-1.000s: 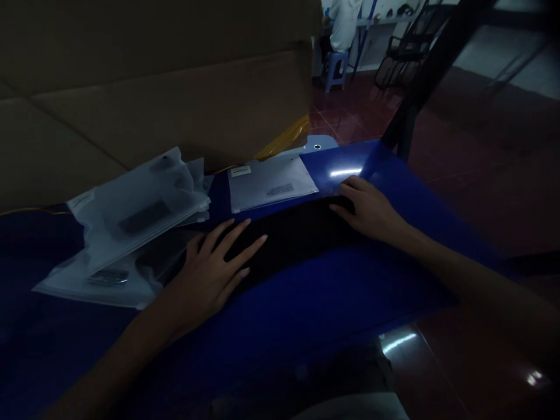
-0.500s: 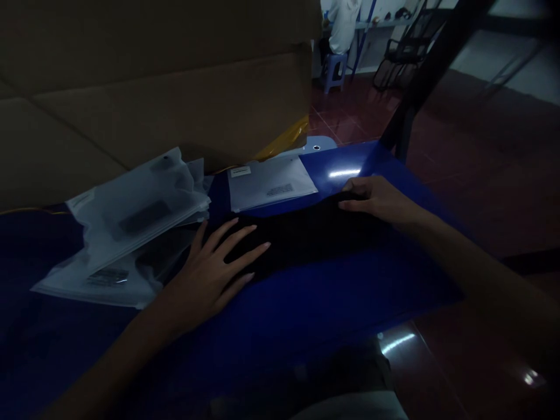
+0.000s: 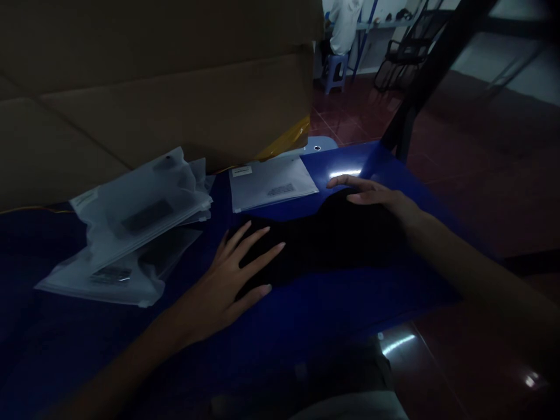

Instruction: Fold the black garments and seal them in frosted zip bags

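A piece of black cloth (image 3: 301,239) lies stretched sideways on the blue table; it is too dark to tell what kind of item it is. Across its left end rests my left hand (image 3: 240,268), flat with the fingers spread. My right hand (image 3: 380,195) is at the wider right end, thumb over the black cloth and fingers reaching past its far edge, apart from the thumb. Behind the cloth lies a frosted zip bag (image 3: 273,181) with a small label. More frosted zip bags (image 3: 144,210) with dark contents are piled left of my left hand.
A large cardboard box (image 3: 175,111) stands along the back of the blue table (image 3: 350,309). A dark metal post (image 3: 411,111) rises at the far right corner. Beyond, a person (image 3: 343,26) sits on a blue stool (image 3: 336,70), near a black chair (image 3: 406,49).
My left hand has slid a little right along the cloth. My right hand has loosened its pinch, its fingers now apart, and the cloth's right end has spread wider.
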`<state>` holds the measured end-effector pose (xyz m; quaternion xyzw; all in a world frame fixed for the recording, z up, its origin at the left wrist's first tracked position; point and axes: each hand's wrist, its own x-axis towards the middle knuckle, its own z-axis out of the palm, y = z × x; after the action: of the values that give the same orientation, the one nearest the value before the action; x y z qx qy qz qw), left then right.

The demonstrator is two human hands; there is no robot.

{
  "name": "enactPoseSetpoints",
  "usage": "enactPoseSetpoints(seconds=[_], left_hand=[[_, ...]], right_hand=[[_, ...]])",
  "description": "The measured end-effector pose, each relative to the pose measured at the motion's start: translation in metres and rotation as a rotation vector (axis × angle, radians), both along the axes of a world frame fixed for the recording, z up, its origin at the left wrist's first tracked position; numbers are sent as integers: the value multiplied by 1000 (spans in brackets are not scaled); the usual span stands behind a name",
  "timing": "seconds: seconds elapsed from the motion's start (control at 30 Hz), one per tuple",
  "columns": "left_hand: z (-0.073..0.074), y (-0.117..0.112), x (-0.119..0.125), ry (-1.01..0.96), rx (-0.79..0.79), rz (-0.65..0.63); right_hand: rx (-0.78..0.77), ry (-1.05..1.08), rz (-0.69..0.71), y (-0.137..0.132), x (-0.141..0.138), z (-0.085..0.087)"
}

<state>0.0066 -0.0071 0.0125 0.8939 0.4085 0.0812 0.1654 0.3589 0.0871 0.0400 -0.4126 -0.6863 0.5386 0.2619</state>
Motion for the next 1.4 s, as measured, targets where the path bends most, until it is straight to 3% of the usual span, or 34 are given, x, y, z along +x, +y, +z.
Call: enactPoseSetpoints(seconds=[0.17, 0.37, 0.57, 0.67, 0.73, 0.87, 0.97, 1.13, 1.4], left_hand=[[12, -5, 2, -105, -140, -9], [9, -9, 0, -248, -241, 2], [6, -8, 2, -349, -206, 58], [5, -4, 4, -366, -95, 148], [4, -1, 3, -308, -16, 159], [-3, 5, 0, -52, 69, 40], [-8, 7, -2, 42, 68, -12], [-10, 7, -3, 40, 100, -22], [-5, 13, -7, 121, 105, -117]], right_hand=[[-73, 154, 34, -14, -15, 1], [-122, 291, 115, -26, -30, -12], [-216, 358, 427, -35, -40, -13], [-105, 258, 556, -37, -43, -10], [54, 213, 556, -38, -45, -14], [667, 67, 304, -41, -50, -31], [985, -75, 275, -45, -54, -40], [933, -419, 388, -49, -59, -41], [898, -490, 490, -29, -41, -36]])
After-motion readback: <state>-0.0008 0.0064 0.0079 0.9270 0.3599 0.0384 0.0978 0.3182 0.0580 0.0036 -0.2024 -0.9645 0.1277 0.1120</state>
